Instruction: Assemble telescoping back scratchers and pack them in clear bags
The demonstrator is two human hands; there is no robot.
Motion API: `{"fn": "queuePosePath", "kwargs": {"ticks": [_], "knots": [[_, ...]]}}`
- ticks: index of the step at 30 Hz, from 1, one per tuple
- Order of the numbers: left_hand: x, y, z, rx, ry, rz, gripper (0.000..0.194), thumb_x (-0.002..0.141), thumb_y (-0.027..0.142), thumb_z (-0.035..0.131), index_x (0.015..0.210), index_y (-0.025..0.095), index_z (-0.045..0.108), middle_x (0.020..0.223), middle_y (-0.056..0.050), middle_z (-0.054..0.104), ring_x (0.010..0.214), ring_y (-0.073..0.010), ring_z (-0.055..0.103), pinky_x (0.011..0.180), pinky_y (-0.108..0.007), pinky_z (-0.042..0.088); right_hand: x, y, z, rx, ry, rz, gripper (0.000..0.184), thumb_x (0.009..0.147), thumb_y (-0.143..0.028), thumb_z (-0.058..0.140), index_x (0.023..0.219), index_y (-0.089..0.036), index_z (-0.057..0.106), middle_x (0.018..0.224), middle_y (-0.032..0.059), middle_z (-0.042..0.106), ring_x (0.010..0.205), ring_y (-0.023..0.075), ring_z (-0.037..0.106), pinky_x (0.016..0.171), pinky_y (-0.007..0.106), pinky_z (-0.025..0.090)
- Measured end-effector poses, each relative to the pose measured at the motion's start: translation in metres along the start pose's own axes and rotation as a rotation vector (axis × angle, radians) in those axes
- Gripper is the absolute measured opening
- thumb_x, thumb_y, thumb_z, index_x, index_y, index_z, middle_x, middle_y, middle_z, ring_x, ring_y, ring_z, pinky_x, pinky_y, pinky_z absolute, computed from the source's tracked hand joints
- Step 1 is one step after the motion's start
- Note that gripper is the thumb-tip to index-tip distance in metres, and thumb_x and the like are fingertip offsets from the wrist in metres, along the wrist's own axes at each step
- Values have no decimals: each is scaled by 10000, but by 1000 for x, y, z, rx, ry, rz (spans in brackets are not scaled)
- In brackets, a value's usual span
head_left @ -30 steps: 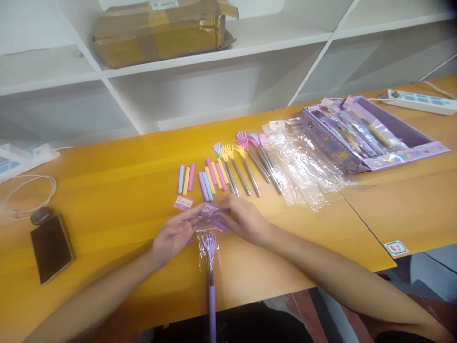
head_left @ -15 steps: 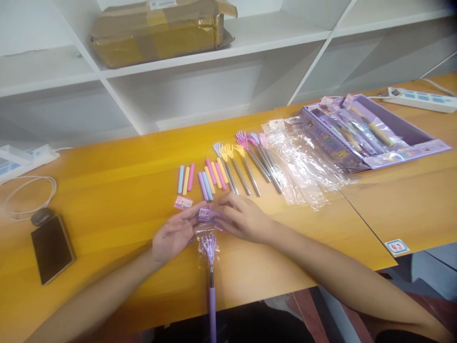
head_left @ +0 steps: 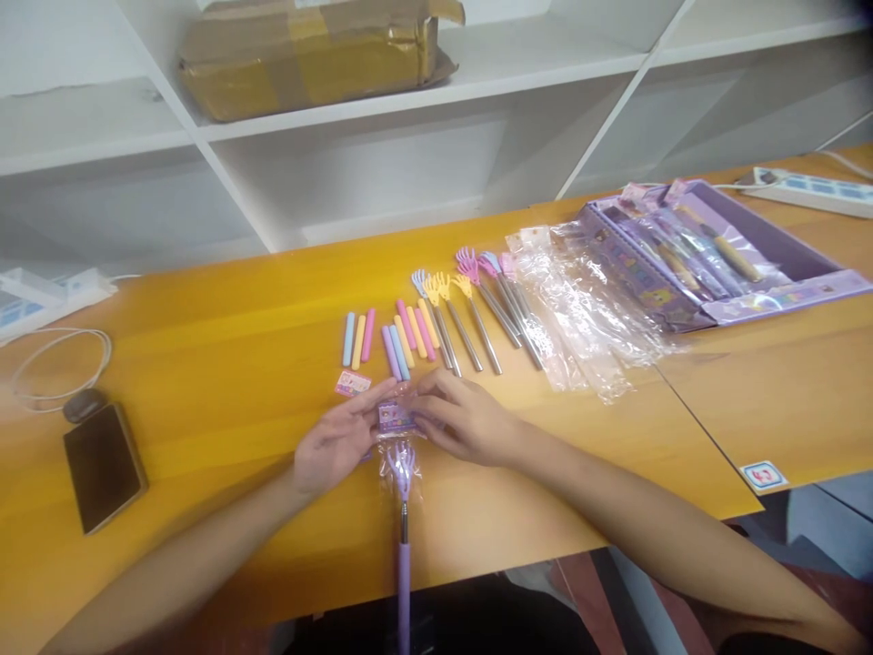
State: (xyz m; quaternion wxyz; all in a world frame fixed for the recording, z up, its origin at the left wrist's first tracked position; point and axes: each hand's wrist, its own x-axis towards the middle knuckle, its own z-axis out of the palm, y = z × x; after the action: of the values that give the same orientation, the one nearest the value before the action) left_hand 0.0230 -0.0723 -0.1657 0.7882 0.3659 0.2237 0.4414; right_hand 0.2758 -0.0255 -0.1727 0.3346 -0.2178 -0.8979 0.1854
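A purple printed header card [head_left: 396, 418] sits at the top of a clear plastic bag [head_left: 417, 473]. Inside the bag lies a back scratcher [head_left: 404, 546] with a purple claw, metal rod and purple grip reaching past the table's front edge. My left hand [head_left: 334, 444], palm up with long fingers, supports and grips the card's left side. From the right, my right hand [head_left: 467, 420] pinches the card and bag top with bent fingers. Just beyond my left fingers lies a pink printed card [head_left: 353, 383]. Coloured grip sleeves [head_left: 402, 341] lie past my fingertips.
Back scratchers with bare metal rods [head_left: 477, 314] lie behind my right hand, beside a pile of clear bags [head_left: 587, 309]. A purple display box [head_left: 791, 305] holds packed pieces. At left are a phone [head_left: 104, 468] and cable [head_left: 58, 332]. White shelving [head_left: 436, 109] stands behind.
The header card has come to lie flatter, showing more of its printed face, with clear film above it. Both hands stay at its sides. The view has shifted slightly.
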Motion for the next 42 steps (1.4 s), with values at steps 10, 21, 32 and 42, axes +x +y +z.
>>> {"fn": "queuePosePath", "kwargs": {"ticks": [10,21,32,42], "knots": [[0,-2,-2,11,-18,15,676,919,370,504,1553,145,567,1640,-131,520,1565,-366,393,1293,-562,271,3,-1,-1,63,26,20,407,1003,-133,589,1401,-197,540,1200,119,683,1060,237,675,889,415,623],[2,-1,-1,18,2,47,655,911,367,530,1533,172,597,1629,-113,535,1543,-365,422,1289,-569,284,0,-1,1,232,13,169,247,1010,-127,553,1236,-210,609,1044,69,665,884,185,644,768,354,568],[2,2,1,61,-142,-31,693,963,471,522,1614,235,493,1730,-93,384,1591,-392,335,1272,-611,321,-1,-3,13,447,177,401,347,995,-235,695,1310,-231,548,928,-3,615,646,107,562,596,263,490],[-5,0,-6,657,-125,1,397,1096,392,489,1423,316,699,1675,-81,464,1525,-342,453,1234,-518,400,6,-8,3,290,290,252,210,1037,-179,628,1236,-229,676,877,12,656,771,152,623,741,327,546]]}}
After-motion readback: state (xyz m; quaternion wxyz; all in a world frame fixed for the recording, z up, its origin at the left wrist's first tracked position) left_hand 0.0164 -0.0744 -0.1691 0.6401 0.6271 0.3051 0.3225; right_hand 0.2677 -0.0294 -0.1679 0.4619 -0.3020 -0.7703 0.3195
